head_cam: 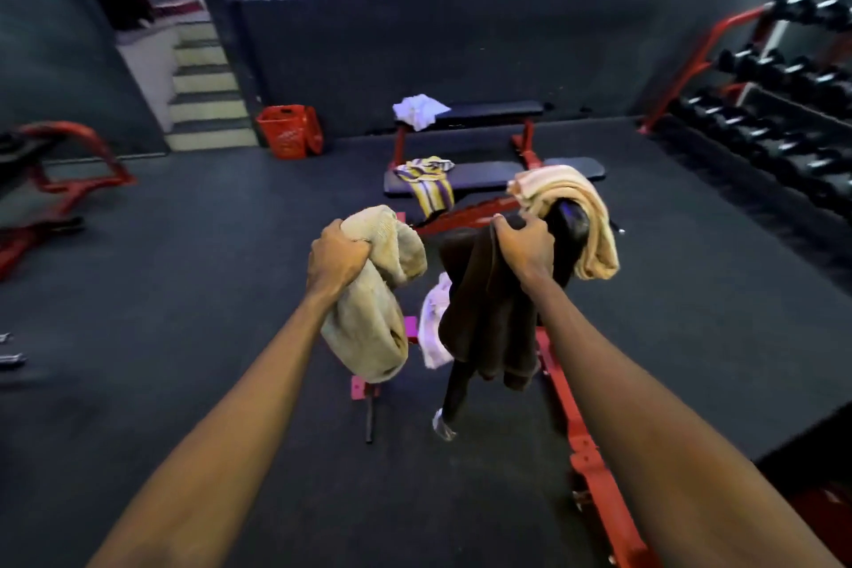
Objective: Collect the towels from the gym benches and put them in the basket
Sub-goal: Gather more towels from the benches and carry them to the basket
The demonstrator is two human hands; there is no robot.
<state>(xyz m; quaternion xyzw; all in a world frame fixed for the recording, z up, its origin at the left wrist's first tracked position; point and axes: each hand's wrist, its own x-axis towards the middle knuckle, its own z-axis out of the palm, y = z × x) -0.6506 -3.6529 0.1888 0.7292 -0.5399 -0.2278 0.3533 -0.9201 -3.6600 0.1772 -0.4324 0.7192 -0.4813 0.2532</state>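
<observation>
My left hand (336, 256) is shut on a beige towel (369, 314) that hangs in the air. My right hand (525, 244) grips a dark brown towel (484, 318) draped over the raised end of the nearest bench (571, 221). A cream towel (581, 217) lies over that same bench end, and a small white towel (435, 323) hangs just left of the brown one. A striped yellow-and-purple towel (428, 180) drapes over the middle bench (488, 175). A white towel (419, 108) sits on the far bench (493, 111). The red basket (288, 129) stands on the floor by the stairs.
A dumbbell rack (779, 115) lines the right side. Red machine frames (60, 184) stand at the left. Stairs (203, 83) rise behind the basket, next to a dark wall (461, 46). The nearest bench's red base (594, 452) runs along the floor toward me.
</observation>
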